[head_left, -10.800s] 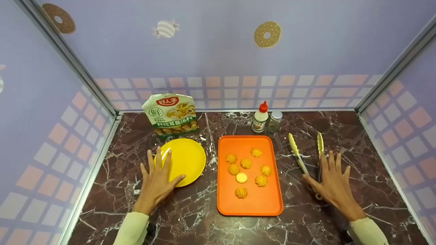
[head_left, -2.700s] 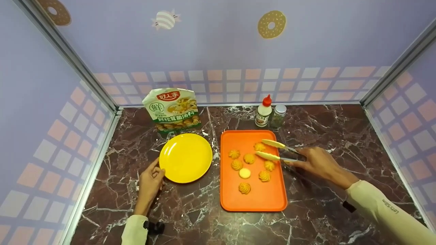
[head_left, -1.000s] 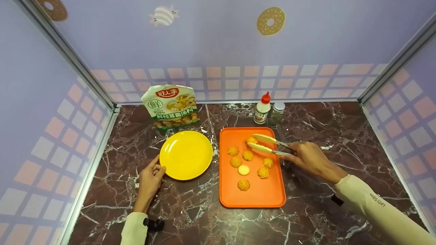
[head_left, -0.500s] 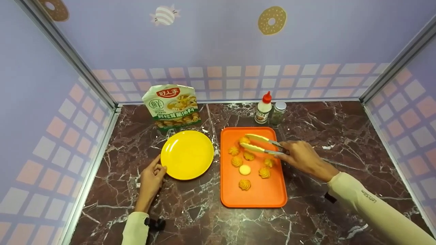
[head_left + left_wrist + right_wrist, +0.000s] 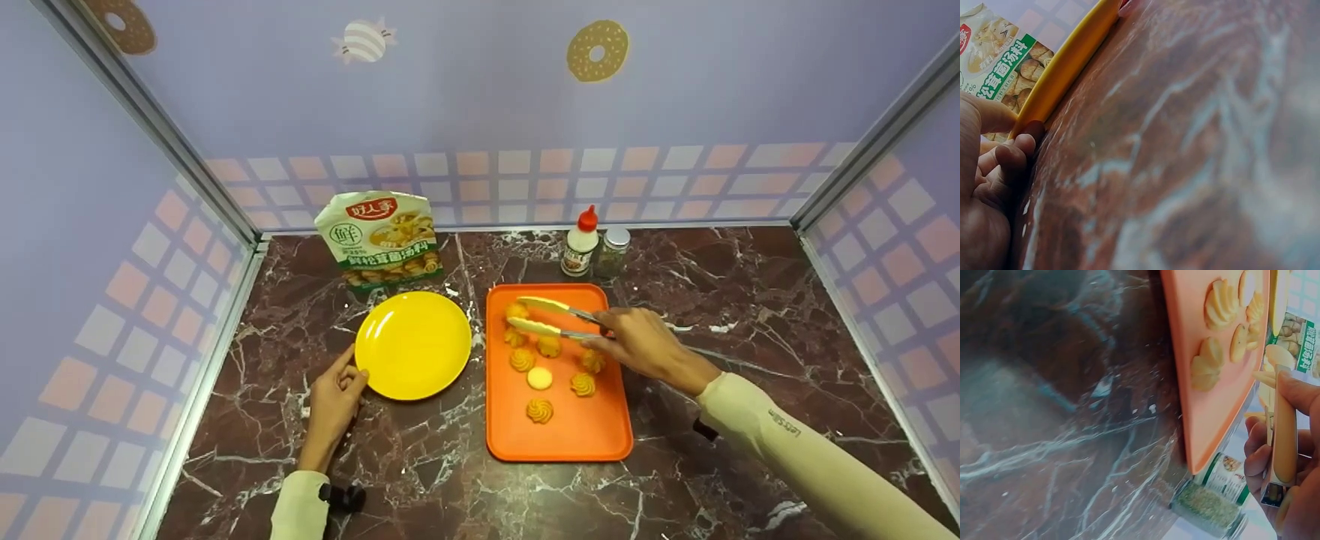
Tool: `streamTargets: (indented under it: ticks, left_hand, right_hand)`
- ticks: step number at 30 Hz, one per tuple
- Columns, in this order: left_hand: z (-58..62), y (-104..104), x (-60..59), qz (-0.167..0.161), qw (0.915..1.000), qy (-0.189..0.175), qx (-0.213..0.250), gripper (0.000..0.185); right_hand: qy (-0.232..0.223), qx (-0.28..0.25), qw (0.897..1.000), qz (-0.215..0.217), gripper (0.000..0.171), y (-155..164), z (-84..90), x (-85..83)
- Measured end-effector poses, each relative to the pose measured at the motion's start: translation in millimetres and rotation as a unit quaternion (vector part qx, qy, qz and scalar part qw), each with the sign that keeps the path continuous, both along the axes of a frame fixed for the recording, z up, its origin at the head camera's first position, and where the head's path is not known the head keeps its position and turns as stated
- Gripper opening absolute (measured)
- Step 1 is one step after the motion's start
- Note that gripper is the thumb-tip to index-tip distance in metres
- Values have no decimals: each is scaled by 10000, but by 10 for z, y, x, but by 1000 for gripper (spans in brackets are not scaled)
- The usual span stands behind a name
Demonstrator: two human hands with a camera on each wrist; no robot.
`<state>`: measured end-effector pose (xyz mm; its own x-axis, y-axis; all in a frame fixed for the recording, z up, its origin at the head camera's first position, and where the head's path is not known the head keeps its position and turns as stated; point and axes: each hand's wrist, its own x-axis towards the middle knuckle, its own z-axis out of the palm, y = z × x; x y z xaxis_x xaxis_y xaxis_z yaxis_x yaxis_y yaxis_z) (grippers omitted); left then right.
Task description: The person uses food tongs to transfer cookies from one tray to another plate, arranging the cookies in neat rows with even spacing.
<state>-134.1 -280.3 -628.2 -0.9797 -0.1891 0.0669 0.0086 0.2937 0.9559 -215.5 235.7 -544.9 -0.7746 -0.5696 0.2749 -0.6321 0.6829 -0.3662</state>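
My right hand (image 5: 641, 341) holds a pair of tongs (image 5: 536, 327) with yellow tips and metal arms, reaching in from the right over the orange tray (image 5: 559, 444). Between the tips is a swirled cookie (image 5: 517, 309), near the tray's far left corner. In the right wrist view, the thumb and curled fingers wrap the tongs' handle (image 5: 1284, 433). Several other piped cookies (image 5: 539, 410) and one smooth, pale round cookie (image 5: 539, 378) lie on the tray. On the left, my left hand (image 5: 334, 397) pinches the near-left rim of a bare yellow plate (image 5: 412, 345).
Behind the plate stands a green and white food pouch (image 5: 379, 240). A red-capped squeeze bottle (image 5: 580, 251) and a silver-lidded spice jar (image 5: 613, 253) stand close together behind the tray. Purple printed walls (image 5: 480, 90) enclose the dark marbled table (image 5: 420, 495) at the back and sides.
Both hands lay spread at first, the tongs on the table. Since then my right hand has taken the tongs and carried a cookie leftward from the tray's far right. My left hand has gripped the plate.
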Motion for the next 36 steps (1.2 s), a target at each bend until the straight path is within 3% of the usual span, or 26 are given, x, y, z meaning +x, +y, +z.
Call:
streamTargets:
  ticks: [13, 30, 36]
  left_hand:
    - [8, 15, -2, -67, 9999, -36, 140, 58]
    - [11, -6, 6, -89, 9998, 69, -151, 57]
    - [8, -3, 16, -92, 9999, 40, -105, 57]
  right_hand:
    - [-73, -80, 9998, 165, 29, -249, 104, -135]
    - [230, -81, 9981, 571, 31, -695, 82, -261]
    - [-16, 86, 9983, 583, 31, -834, 63, -276]
